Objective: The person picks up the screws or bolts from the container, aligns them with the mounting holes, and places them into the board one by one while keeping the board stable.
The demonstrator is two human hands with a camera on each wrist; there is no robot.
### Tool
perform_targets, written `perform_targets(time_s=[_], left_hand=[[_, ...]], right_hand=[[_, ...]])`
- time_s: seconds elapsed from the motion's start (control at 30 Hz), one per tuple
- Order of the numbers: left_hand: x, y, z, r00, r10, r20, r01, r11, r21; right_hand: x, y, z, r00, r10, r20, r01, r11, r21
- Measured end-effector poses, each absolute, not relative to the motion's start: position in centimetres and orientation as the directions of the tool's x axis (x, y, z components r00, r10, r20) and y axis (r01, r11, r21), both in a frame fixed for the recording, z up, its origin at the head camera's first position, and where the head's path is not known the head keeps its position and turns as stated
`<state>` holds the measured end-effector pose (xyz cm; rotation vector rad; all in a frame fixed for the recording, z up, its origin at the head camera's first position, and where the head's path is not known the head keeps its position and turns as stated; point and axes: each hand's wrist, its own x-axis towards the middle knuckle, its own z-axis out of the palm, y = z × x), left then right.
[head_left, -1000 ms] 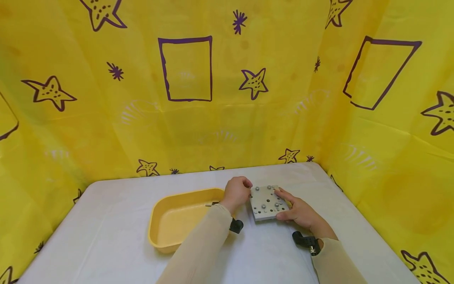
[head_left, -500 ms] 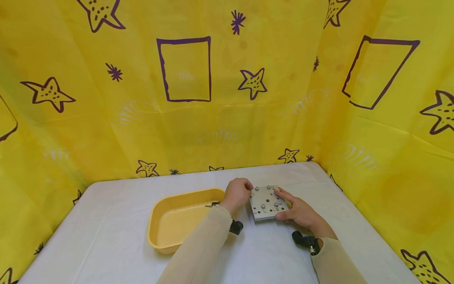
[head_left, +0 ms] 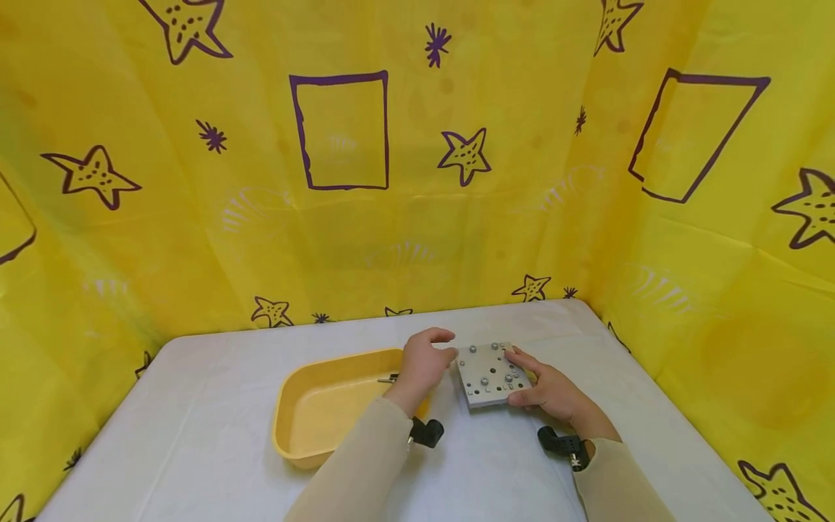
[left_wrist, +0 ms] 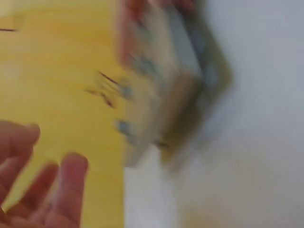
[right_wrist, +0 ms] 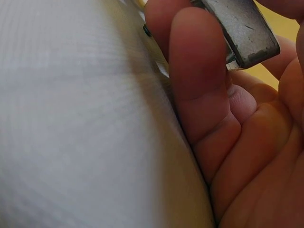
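A light metal plate [head_left: 481, 362] with several screws standing on its face and several small holes lies on the table, right of the middle in the head view. My right hand [head_left: 554, 390] grips its right side, thumb at the near corner and fingers at the far one; a grey metal corner [right_wrist: 247, 35] shows between the fingers in the right wrist view. Just left of the plate is my left hand [head_left: 422, 365], thumb and forefinger spread with nothing between them. In the left wrist view its fingertips [left_wrist: 73, 166] stand apart from the blurred plate [left_wrist: 175, 61].
A yellow tray [head_left: 326, 409] sits left of the plate, partly behind the left forearm. A small thin metal piece with a dark part [head_left: 388, 378] lies in it near the left wrist. Yellow patterned curtains [head_left: 417, 217] surround the white table [head_left: 215, 406].
My left hand has drawn back leftward from the plate's left edge, and its thumb and forefinger have parted. The right hand keeps its hold, and the plate stays nearly still.
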<state>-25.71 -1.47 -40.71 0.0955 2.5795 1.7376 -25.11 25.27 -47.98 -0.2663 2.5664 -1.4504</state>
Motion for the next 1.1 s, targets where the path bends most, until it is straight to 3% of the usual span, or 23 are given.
perform_targets(time_s=[0.13, 0.23, 0.33, 0.47, 0.73, 1.1], left_hand=[[-23.0, -4.9, -39.7, -0.998, 0.031, -0.059, -0.054, 0.155, 0.986], [-21.5, -7.7, -39.5, -0.995, 0.001, -0.102, -0.101, 0.112, 0.989], [-20.9, -9.9, -39.9, -0.991, -0.004, -0.134, -0.133, 0.160, 0.978], [-21.0, -11.3, -41.1, -0.983, 0.080, -0.163, -0.136, 0.270, 0.953], [-22.2, -11.5, -43.4, -0.952, 0.248, -0.180, -0.061, 0.422, 0.904], [-23.4, -11.4, -44.3, -0.935, 0.327, -0.136, 0.076, 0.561, 0.824]], right_hand=[[-25.0, 25.2, -47.9, -0.966, -0.249, -0.070, -0.074, 0.527, -0.847], [-24.9, 25.2, -47.7, -0.966, -0.253, -0.062, -0.088, 0.543, -0.835], [-25.0, 25.3, -47.5, -0.965, -0.257, -0.051, -0.099, 0.538, -0.837], [-25.1, 25.5, -47.6, -0.964, -0.263, -0.042, -0.110, 0.536, -0.837], [-25.3, 25.4, -47.9, -0.959, -0.279, -0.044, -0.111, 0.517, -0.849], [-25.2, 25.3, -47.9, -0.959, -0.281, -0.047, -0.110, 0.516, -0.849]])
